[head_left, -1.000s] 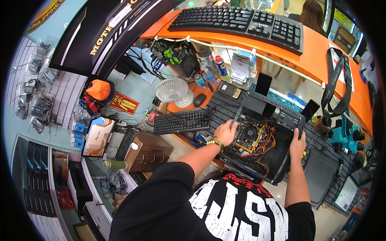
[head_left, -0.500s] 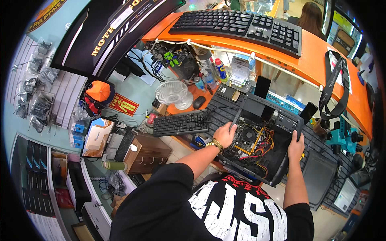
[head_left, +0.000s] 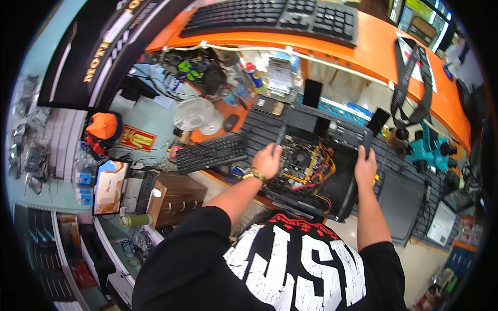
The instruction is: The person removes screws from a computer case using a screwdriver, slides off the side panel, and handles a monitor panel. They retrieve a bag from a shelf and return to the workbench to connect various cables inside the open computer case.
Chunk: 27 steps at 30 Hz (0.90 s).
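Note:
An opened black computer case (head_left: 345, 194) lies on its side on the bench in front of me. Inside it show a motherboard with a round black cooling fan (head_left: 299, 157) and a bundle of red, yellow and black cables (head_left: 324, 166). My left hand (head_left: 267, 160), with a gold watch (head_left: 256, 175) on its wrist, grips the case's left edge. On the opposite side my right hand (head_left: 365, 167) is closed on the case's right edge, its thumb and fingers at the rim.
A black keyboard (head_left: 211, 153) and small white fan (head_left: 194, 114) stand to the left. Behind runs an orange shelf (head_left: 378, 49) bearing another keyboard (head_left: 275, 18) and a black strap (head_left: 426, 101). A flat dark panel (head_left: 400, 202) and teal microscope (head_left: 429, 149) are at right.
My view has swung, so the whole scene sits further left and somewhat higher. Both hands keep their hold on the computer case, which looks much the same against the bench.

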Motion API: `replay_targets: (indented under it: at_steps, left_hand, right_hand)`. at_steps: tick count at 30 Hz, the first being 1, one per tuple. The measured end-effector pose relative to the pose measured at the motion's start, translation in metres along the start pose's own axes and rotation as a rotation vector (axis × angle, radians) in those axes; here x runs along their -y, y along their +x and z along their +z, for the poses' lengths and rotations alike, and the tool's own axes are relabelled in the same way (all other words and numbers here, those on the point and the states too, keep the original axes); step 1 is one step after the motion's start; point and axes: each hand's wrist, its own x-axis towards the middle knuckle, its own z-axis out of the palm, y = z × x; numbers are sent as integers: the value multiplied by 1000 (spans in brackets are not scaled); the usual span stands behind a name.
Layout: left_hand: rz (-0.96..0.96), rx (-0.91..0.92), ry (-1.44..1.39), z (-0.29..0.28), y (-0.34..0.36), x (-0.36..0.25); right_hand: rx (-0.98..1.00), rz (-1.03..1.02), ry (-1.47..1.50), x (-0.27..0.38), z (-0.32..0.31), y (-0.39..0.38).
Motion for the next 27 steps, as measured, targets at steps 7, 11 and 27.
replay_targets:
  at_steps: [7, 11, 27]
  left_hand:
    - [54, -57, -57, 6, -1, 4]
    - [70, -74, -77, 10, 3, 7]
    - [80, -71, -61, 13, 5, 12]
  right_hand:
    - [-30, -23, -2, -1, 3, -1]
    - [-27, 29, -50, -4, 3, 1]
    - [-5, 51, -21, 2, 1, 0]
